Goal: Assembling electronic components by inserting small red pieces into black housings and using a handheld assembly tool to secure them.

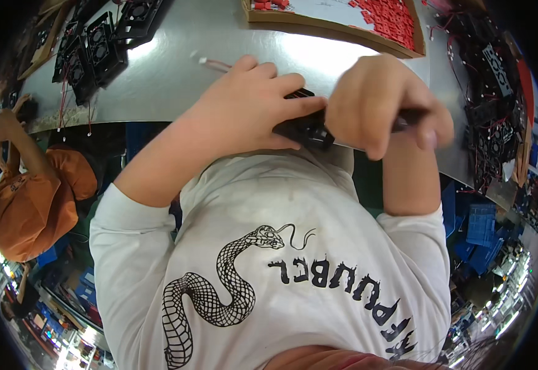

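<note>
The person's left hand, fingers loosely spread, holds a black plastic part between thumb and forefinger at the near edge of a shiny grey metal table. The right hand, blurred, curls around a dark object of unclear kind. Beyond them: a shallow brown cardboard tray containing small red pieces.

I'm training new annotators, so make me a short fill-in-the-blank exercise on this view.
The small pieces in the cardboard tray are ____.
The part between left hand and right hand is coloured ____.
The co-worker on the picture's left wears ____ clothing.
The printed animal on the white shirt is a ____.
Missing words: red; black; orange; snake.
</note>
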`<state>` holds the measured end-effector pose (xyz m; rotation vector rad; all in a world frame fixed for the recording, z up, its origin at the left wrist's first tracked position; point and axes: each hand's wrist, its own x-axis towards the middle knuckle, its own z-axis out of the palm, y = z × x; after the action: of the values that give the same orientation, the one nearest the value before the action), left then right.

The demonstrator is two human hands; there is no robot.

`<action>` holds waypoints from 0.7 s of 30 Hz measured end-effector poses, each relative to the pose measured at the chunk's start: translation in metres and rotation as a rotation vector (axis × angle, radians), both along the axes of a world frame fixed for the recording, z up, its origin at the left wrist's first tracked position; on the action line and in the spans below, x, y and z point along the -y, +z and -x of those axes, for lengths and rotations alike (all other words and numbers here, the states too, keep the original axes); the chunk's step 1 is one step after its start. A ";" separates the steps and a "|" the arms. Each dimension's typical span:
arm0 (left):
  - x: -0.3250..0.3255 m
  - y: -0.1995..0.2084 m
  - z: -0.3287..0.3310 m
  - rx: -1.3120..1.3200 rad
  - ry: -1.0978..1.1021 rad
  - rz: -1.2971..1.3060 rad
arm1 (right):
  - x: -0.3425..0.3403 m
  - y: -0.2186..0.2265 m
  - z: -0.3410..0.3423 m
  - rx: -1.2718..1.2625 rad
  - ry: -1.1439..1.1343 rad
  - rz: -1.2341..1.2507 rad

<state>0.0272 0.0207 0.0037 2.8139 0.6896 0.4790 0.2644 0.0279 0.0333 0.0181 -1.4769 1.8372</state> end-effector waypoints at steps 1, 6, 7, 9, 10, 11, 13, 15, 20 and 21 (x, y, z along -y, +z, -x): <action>-0.004 0.005 -0.003 -0.043 -0.091 0.004 | -0.008 0.001 0.004 0.022 0.287 0.134; -0.006 0.002 0.001 -0.088 -0.149 0.077 | 0.001 0.011 0.002 0.137 -0.105 0.043; 0.000 -0.001 0.002 -0.087 -0.055 0.078 | 0.015 0.011 -0.002 0.126 -0.314 0.016; 0.018 -0.002 -0.001 -0.083 0.033 0.093 | 0.042 0.013 -0.006 -0.053 -0.533 0.001; 0.026 -0.002 -0.002 -0.050 0.101 0.089 | 0.056 0.011 -0.002 -0.046 -0.626 0.010; 0.028 -0.002 -0.004 -0.013 0.158 0.078 | 0.065 0.007 0.001 -0.037 -0.730 0.010; 0.032 -0.001 -0.005 -0.020 0.166 0.083 | 0.066 -0.009 0.001 -0.071 -0.705 -0.020; 0.034 -0.002 -0.005 -0.028 0.188 0.088 | 0.066 -0.015 0.002 -0.109 -0.666 -0.049; 0.036 -0.002 -0.005 -0.021 0.202 0.068 | 0.064 -0.017 0.003 -0.047 -0.720 -0.091; 0.037 -0.002 -0.005 -0.021 0.204 0.068 | 0.065 -0.017 0.003 -0.047 -0.717 -0.091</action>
<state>0.0322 -0.0159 0.0016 2.7016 0.9847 0.4509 0.2612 -0.0376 0.0162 -0.3737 -1.3024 1.1795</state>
